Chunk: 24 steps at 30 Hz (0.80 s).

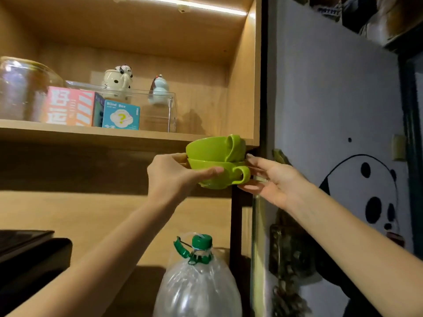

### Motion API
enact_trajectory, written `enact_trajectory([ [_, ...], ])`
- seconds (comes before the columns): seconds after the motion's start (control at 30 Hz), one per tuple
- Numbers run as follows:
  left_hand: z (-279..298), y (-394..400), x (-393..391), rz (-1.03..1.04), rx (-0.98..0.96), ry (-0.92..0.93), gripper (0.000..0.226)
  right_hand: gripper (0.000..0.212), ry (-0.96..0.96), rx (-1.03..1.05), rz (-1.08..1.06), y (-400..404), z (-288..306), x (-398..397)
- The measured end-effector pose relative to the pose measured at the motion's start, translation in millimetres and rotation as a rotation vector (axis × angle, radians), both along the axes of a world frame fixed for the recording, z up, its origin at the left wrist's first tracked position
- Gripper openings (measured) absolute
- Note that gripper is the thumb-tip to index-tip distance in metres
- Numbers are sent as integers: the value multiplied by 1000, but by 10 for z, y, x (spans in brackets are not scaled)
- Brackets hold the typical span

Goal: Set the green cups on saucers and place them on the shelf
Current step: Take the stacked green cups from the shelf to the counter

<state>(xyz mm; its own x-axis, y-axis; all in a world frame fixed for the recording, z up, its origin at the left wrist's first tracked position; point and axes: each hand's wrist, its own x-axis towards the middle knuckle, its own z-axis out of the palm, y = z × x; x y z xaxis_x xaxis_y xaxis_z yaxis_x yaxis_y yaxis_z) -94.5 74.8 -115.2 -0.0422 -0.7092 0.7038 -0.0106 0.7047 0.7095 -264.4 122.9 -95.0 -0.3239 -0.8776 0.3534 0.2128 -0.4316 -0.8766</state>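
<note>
Two green cups stacked, upper cup [212, 147] nested in lower cup [217, 177], held in the air right at the front edge of the wooden shelf [91, 133], near its right end by the cabinet side wall [249, 88]. Upper handle points right and up, lower handle right.

Left hand [170, 177]: grip wrapped on the lower cup, thumb across its front, fingers behind. Right hand [272, 179]: fingers spread, tips at the handle side of the stack, thumb under the lower cup's base; contact looks light, can't tell how firm.

On the shelf, well left of the cups: blue "Blind Box" carton [121, 116], pink box [68, 106], glass jar [23, 88], clear case [160, 110] carrying two small figurines. Below: plastic bottle [196, 287] with green cap. Right: panda-print panel [343, 110].
</note>
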Motion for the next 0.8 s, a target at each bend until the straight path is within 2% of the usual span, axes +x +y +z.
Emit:
enact_trajectory([
  [0.03, -142, 45, -8, -20, -5, 4, 58, 6, -10, 28, 8, 17, -117, 3],
  [0.1, -437, 105, -10, -89, -45, 4, 41, 7, -4, 89, -1, 51, -379, 2],
  [0.17, -719, 164, -17, -180, -59, -12, 38, 11, -9, 138, 5, 94, -662, 7],
  [0.27, -1180, 203, -8, -178, -41, -47, 44, 16, -106, 205, 54, 191, -1099, 2],
  [0.37, -1696, 299, -9, -78, -20, -134, 62, 22, -168, 279, 109, 301, -1546, -36],
  [0.63, -2962, 587, -4, -61, 215, -113, 84, 27, -154, 404, 92, 579, -2645, -40],
  [0.8, -3616, 783, 22, -62, 341, -145, 85, 17, -205, 536, 48, 657, -3345, -29],
])
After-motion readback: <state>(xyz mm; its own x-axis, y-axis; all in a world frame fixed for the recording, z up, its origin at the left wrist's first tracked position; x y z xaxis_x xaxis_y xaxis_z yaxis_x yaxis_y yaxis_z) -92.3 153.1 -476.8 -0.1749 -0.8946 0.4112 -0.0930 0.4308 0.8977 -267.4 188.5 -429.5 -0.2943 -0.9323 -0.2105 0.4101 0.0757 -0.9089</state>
